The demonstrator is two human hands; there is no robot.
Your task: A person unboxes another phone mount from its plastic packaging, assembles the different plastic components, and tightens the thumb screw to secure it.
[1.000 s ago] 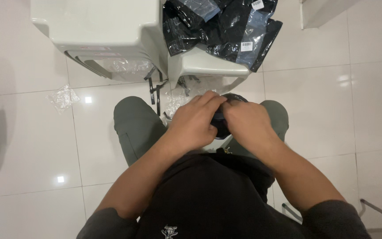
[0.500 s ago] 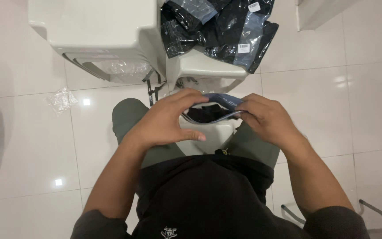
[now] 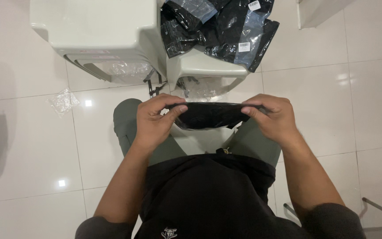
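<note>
Head view shows the left hand (image 3: pixel 155 121) and right hand (image 3: pixel 273 117) each pinching one end of a black fabric piece (image 3: pixel 208 115), stretched between them above the lap. Far beyond, bagged black items (image 3: pixel 219 26) lie on a pale plastic stool (image 3: pixel 204 66).

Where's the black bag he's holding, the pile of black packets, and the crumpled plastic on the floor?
black bag (image 3: pixel 208 116), head view, its middle.
pile of black packets (image 3: pixel 219 26), head view, centre.
crumpled plastic (image 3: pixel 63 101), head view, middle.
</note>
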